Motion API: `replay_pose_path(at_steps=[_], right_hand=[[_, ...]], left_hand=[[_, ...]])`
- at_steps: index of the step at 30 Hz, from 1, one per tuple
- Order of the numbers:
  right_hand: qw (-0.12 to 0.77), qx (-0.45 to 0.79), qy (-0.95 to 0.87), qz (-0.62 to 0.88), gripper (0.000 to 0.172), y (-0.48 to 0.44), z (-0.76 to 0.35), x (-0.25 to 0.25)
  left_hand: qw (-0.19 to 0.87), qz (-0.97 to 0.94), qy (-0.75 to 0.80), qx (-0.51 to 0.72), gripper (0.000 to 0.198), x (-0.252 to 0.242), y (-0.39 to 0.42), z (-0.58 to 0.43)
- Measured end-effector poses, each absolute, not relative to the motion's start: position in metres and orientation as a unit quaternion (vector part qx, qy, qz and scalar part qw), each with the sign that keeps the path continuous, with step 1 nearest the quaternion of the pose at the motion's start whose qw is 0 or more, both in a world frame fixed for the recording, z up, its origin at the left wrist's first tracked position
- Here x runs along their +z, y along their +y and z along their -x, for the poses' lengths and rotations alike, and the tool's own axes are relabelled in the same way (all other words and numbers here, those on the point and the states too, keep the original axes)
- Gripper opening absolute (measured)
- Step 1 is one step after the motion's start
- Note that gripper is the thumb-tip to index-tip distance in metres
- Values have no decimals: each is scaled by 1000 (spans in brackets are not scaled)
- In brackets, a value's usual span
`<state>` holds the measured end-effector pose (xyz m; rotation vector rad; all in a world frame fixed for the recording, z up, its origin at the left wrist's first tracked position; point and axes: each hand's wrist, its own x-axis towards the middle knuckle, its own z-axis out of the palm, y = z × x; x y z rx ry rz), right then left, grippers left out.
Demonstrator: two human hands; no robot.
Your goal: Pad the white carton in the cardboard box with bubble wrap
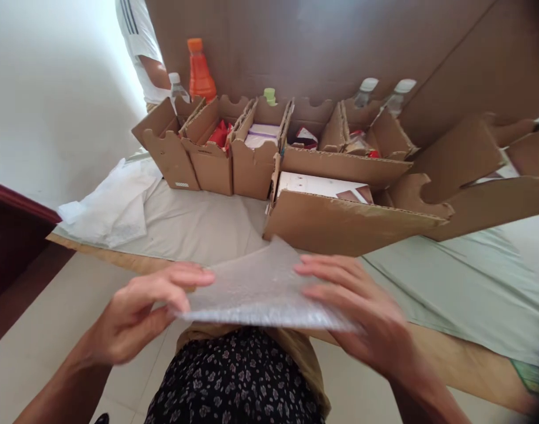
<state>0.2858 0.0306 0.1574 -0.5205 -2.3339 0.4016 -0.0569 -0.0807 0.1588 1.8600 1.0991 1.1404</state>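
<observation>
the translucent plastic sheet (260, 288) is in mid-air at the lower centre of the frame, between the two hands, nearer the viewer than the cloth-covered table (208, 227). the left hand (141, 309) pinches its left corner between thumb and fingers; the right hand (358, 300) has its fingers over the right end, but they are blurred and i cannot tell whether the grip is closed. the work looks to be at the handling stage: the sheet is picked up, nothing can be made out inside it, and it is not yet set down. the open cartons (252, 168) across the upper middle already hold goods.

the leftmost carton carries a small pale printed mark (182, 185), too small to read; a dark mark on its neighbour is equally unreadable. no brand is legible.
</observation>
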Motion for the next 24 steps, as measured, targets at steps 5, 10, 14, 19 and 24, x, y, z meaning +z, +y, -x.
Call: replay_pose_path(at_steps=[5,10,14,19,24], right_hand=[[360,198,-875,254,15,-25,-326,146],[387,286,-799,362,20,-46,-325,67],[418,303,-697,497,9,-55,-315,48],[391,304,-656,569,13,-45,-309,58],[375,170,-686,600,29,-17,-307,48]], left_hand=[[399,-754,338,398,18,142,-66,44],[506,-687,387,349,39,80,-70,32],[462,-661,501,313,75,66,-79,18],[358,-593,646,319,52,72,-60,0],[277,-609,678,306,55,68,-41,-11]])
